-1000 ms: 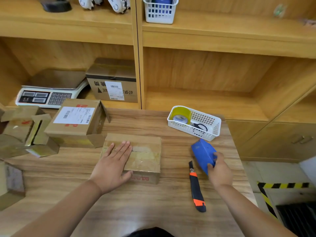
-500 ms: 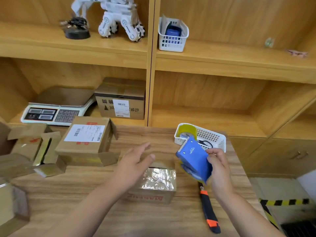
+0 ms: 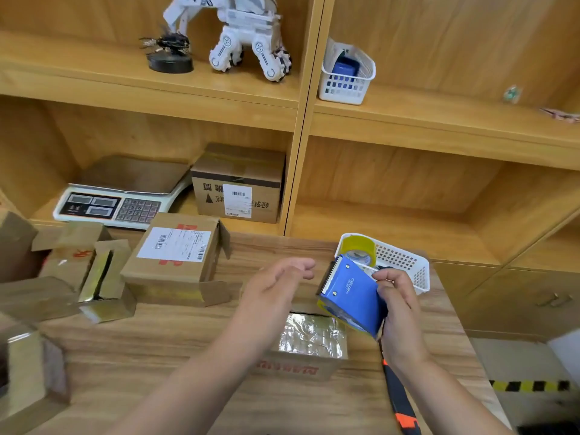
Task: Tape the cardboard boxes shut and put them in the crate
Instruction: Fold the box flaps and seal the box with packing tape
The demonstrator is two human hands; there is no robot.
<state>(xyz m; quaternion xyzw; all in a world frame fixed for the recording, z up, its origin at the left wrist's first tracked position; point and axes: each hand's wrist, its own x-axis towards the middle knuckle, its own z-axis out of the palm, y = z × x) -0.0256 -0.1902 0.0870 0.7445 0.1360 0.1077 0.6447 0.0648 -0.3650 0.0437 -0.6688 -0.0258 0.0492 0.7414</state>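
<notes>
A small cardboard box (image 3: 309, 343) with shiny tape across its top sits on the wooden table (image 3: 163, 350) in front of me. My right hand (image 3: 397, 309) grips a blue tape dispenser (image 3: 351, 298) above the box's right side, its toothed blade pointing up and left. My left hand (image 3: 276, 285) hovers over the box with relaxed fingers, holding nothing, a short gap from the dispenser. A larger box with a shipping label (image 3: 175, 255) stands to the left. No crate is in view.
An orange-and-black utility knife (image 3: 400, 400) lies at the table's right edge. A white basket (image 3: 405, 265) holds a yellow tape roll (image 3: 357, 251). Several open boxes (image 3: 91, 271) crowd the left. A scale (image 3: 116, 196) and another box (image 3: 238, 183) sit on the shelf behind.
My left hand lifted off the box top and now hovers. My right hand raised the tape dispenser from the table to above the box. The camera tilted upward.
</notes>
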